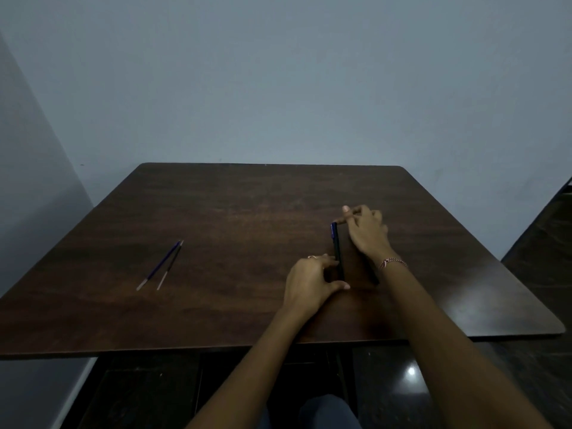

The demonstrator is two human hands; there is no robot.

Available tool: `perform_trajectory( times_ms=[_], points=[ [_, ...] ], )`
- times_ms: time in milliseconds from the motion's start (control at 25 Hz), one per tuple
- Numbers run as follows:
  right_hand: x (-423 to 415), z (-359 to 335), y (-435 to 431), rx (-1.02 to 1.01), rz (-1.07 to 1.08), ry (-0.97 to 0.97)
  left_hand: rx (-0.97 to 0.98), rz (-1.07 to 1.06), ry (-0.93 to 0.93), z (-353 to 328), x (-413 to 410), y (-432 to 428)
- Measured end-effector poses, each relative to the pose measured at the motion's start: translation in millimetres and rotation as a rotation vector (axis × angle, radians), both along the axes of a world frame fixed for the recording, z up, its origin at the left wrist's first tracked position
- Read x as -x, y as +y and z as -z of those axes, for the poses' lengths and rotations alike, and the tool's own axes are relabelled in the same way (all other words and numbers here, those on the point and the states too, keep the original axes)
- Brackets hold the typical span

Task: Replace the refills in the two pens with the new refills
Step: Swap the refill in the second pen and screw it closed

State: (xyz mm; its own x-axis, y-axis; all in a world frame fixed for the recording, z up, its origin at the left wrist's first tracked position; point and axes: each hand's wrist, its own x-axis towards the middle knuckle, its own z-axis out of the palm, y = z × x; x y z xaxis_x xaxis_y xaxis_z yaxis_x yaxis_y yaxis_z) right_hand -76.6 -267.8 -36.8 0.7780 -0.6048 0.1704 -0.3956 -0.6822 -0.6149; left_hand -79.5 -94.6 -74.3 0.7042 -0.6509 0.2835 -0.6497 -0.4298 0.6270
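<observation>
A dark pen with a blue cap end [336,247] lies on the brown table [235,218], right of centre, pointing away from me. My left hand [312,281] grips its near end between thumb and fingers. My right hand [365,229] pinches its far, blue end with the fingertips. A second dark pen [374,277] lies just to the right, mostly hidden under my right wrist. Two thin refills [162,264], one blue and one dark, lie side by side at the left of the table.
The table's front edge [185,351] runs close to me and its right corner is rounded. A grey wall rises behind the table. Dark floor shows below and to the right.
</observation>
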Motion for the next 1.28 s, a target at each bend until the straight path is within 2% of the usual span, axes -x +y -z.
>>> perform_trajectory(
  times_ms=[400,680,1080,1280],
  points=[
    [-1.3,7.7,-26.6,0.073,-0.046,0.113,-0.039,-0.002,-0.12,5.7,11.6,-41.7],
    [-1.3,9.8,-29.7,0.117,-0.073,0.149,-0.009,-0.045,0.001,5.9,10.4,-45.9],
    [5.4,10.7,-27.5,0.218,-0.117,0.238,0.007,-0.01,0.047,2.6,11.2,-46.7],
    [11.6,2.6,-14.1,0.249,-0.113,0.122,0.042,-0.034,0.085,-8.4,10.2,-35.6]
  ],
)
